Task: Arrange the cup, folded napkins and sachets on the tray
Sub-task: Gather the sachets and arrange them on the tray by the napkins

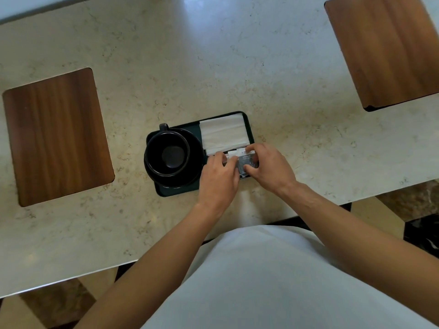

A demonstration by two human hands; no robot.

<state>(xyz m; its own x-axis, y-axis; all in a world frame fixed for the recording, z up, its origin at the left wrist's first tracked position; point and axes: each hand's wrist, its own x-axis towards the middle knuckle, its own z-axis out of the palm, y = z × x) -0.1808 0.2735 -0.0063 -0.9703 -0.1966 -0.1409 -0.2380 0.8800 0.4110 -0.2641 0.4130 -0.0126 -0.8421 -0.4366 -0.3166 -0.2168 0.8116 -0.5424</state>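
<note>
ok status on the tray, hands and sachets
Left hand and right hand both pinching sachets at tray near edge. Cup, napkins placed. Nothing in the way.

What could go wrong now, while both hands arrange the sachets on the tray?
The sachets lie at the tray's near right corner, so one may slip over the rim onto the table. The left hand works close beside the cup and might bump it. The fingers could also push the napkins crooked.
</note>
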